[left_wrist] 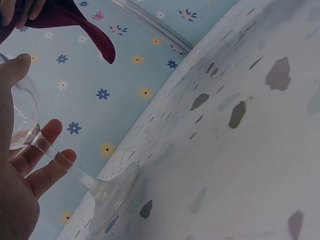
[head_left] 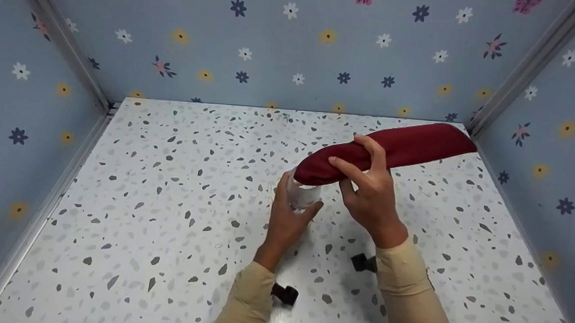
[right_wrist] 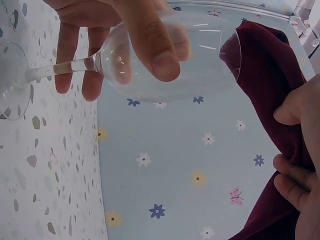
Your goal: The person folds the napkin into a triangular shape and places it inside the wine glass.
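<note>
A clear stemmed wine glass (head_left: pixel 305 196) stands out in front of the body, held in my left hand (head_left: pixel 284 224). The thumb and fingers wrap its bowl (right_wrist: pixel 200 87), with two fingers behind the stem. Its round foot (left_wrist: pixel 114 197) is close over the tabletop in the left wrist view. My right hand (head_left: pixel 372 196) grips a folded dark red cloth (head_left: pixel 423 144), thumb on one side and fingers on the other. One end of the cloth (right_wrist: pixel 231 56) reaches just inside the glass's rim; the other end extends to the right.
The white speckled tabletop (head_left: pixel 165 199) is bounded by blue flowered panels (head_left: pixel 275 41) at the back and both sides. Metal strips (head_left: pixel 70 43) run along the panel corners. Black wrist-mount parts (head_left: pixel 287 295) stick out from both sleeves.
</note>
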Demonstrator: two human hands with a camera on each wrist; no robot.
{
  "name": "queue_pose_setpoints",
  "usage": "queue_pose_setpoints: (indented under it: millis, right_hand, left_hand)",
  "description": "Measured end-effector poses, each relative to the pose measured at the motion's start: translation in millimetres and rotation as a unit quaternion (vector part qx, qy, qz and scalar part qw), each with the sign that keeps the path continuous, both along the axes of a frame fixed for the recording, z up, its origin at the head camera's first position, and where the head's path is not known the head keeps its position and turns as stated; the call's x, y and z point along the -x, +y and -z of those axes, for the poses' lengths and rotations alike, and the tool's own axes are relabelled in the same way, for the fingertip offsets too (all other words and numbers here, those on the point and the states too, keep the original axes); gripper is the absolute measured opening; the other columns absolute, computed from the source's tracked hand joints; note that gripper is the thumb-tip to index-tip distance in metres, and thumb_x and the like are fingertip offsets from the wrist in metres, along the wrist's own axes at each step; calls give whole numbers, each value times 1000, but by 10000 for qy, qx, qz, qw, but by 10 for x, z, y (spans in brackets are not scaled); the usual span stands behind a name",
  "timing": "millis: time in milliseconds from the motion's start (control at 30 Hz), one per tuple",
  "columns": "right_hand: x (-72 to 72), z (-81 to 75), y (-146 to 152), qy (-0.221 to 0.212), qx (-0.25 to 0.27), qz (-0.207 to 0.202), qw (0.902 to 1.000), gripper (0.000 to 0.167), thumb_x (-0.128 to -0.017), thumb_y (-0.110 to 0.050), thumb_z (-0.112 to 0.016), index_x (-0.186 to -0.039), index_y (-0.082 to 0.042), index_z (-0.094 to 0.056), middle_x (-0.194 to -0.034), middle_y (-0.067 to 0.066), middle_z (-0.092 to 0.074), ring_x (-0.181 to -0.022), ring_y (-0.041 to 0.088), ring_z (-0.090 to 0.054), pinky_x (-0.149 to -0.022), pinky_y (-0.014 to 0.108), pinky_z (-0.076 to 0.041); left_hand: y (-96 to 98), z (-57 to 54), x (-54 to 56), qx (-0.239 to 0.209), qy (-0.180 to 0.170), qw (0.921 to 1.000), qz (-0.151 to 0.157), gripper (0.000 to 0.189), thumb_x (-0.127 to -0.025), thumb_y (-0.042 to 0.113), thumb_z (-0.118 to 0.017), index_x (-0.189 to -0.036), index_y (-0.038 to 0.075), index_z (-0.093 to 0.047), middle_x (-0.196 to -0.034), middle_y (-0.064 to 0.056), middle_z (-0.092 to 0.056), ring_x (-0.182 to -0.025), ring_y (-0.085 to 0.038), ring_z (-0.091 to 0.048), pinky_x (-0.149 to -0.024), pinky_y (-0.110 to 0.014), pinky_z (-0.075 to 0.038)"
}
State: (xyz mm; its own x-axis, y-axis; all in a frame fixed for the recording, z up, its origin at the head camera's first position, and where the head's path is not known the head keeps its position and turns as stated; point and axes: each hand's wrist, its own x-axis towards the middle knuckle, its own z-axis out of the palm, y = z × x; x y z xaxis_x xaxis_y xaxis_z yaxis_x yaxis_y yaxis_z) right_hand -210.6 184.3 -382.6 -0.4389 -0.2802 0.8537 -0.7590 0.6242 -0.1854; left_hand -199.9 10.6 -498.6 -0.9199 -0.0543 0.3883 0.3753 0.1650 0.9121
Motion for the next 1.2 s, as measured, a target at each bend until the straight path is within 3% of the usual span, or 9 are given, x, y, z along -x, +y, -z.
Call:
queue_pose_setpoints:
  millis: [300, 500, 633, 833, 1033, 1200]
  right_hand:
    - [2, -41, -85, 247, -170, 292, 9991, 25, -86, -1, -69, -104, -16, -78, -133, 21, -53, -117, 34, -56, -92, 49, -49]
    - [14, -58, -161, 427, -269, 368, 9980, 18, -89, -2, -67, -99, -14, -77, -131, 22, -53, -113, 35, -58, -90, 50, -51]
    - [11, -67, -218, 532, -277, 428, 9973, 18, -91, -1, -66, -96, -14, -77, -131, 22, -53, -109, 35, -60, -87, 50, -53]
    - [6, -75, -291, 609, -393, 605, 9955, 19, -91, 1, -65, -95, -13, -77, -131, 21, -54, -112, 35, -59, -90, 51, -52]
    - [2, -101, -322, 582, -506, 614, 9951, 21, -89, 3, -63, -93, -12, -77, -132, 19, -53, -113, 36, -58, -92, 52, -51]
    - [-5, -130, -307, 247, -672, 536, 9960, 19, -86, -5, -60, -97, -10, -74, -138, 19, -49, -109, 34, -59, -88, 52, -51]
  left_hand:
    - [9, 5, 30, -212, 243, 9992, 218, 82, -85, 31, -81, -152, 29, -33, -141, 8, -49, -127, -13, -48, -104, -43, -41]
    - [23, -7, 35, -217, 249, 9994, 142, 84, -84, 16, -82, -152, 17, -33, -141, -1, -50, -126, -19, -48, -105, -47, -39]
    - [24, -11, 31, -158, 260, 9995, 83, 84, -83, 13, -82, -151, 16, -33, -140, -1, -50, -125, -18, -47, -105, -46, -39]
    - [8, 1, 28, -104, 321, 9994, 103, 83, -84, 23, -82, -151, 26, -34, -139, 8, -50, -126, -13, -47, -106, -41, -39]
    - [-2, 16, 37, -82, 469, 9988, 149, 82, -86, 29, -81, -152, 24, -33, -142, 4, -49, -127, -15, -46, -107, -43, -38]
    - [-3, 15, 39, 30, 587, 9981, 159, 81, -87, 33, -80, -152, 25, -32, -144, 6, -47, -131, -14, -45, -108, -43, -36]
